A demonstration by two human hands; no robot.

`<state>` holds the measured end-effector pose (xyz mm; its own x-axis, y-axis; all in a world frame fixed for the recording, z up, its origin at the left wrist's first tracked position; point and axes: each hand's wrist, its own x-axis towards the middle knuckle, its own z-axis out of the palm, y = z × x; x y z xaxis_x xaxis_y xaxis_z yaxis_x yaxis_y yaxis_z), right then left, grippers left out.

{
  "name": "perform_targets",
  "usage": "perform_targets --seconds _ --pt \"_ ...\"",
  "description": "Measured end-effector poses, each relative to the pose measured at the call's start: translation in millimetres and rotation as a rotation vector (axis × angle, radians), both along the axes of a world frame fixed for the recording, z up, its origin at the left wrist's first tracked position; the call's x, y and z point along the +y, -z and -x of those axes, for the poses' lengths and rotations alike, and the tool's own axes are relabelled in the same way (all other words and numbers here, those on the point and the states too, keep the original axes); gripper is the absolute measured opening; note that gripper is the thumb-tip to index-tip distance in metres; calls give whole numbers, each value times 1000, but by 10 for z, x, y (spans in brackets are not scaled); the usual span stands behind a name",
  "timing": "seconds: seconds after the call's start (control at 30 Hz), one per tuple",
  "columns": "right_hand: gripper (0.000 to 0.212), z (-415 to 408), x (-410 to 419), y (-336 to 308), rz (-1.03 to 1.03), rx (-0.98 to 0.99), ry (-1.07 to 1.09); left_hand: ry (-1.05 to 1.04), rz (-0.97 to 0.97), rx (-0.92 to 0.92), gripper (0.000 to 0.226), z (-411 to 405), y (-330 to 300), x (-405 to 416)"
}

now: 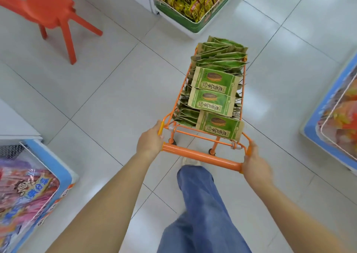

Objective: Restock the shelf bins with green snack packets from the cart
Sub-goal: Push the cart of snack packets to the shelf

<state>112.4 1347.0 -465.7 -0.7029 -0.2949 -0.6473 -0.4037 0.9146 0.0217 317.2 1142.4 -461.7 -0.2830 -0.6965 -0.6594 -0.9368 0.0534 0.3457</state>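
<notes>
Both hands are on the cart, none on stock yet. Left hand [149, 141] is wrapped round the left end of the orange handle bar [201, 157]; right hand [255, 163] grips the right end, fingers curled over the bar's corner. Neither holds a packet.

Green snack packets [214, 96] sit in the orange wire cart [243, 90], centre-right of frame, just ahead of the hands. Three lie flat on top in a row, label up; under and beyond them many more stand on edge, packed tight, running to the far end of the basket. Cart looks full to the rim.

Handling, my read: flat paper-and-film pouches, light, soft, slightly crinkly, contents loose so they flex. Not fragile, but a hard squeeze would likely crease them. The flat top three are easiest: pinch a short edge or palm one across the width. The on-edge ones can probably be grabbed several at a time by clamping a stack from both faces. Film may be a bit slick, so grip the seam.

Other containers:
- Top centre: green-fronted bin [190, 23] heaped with yellow packets, nearest to the cart's far end.
- Right edge: blue-rimmed bin [316, 117] with orange and red packs, blurred.
- Lower left: blue-rimmed bin [58, 165] with pink and blue packs.

No bin holding green packets is in view, so I can't tell the target.

Orange stool [52, 11] upper left, well clear of the cart.
</notes>
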Motion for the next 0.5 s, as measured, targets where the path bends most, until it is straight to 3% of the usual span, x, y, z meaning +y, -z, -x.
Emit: perform_targets --seconds 0.2,0.37,0.5 --pt "57 75 -1434 -16 -3 -27 -109 -83 28 13 51 -123 22 -1279" --pt "76 59 -2580 -43 -46 -9 -185 -144 -8 64 47 -260 69 -2255" --pt "76 -10 -3469 -27 -46 7 -171 -111 -20 93 43 -368 33 -3129"
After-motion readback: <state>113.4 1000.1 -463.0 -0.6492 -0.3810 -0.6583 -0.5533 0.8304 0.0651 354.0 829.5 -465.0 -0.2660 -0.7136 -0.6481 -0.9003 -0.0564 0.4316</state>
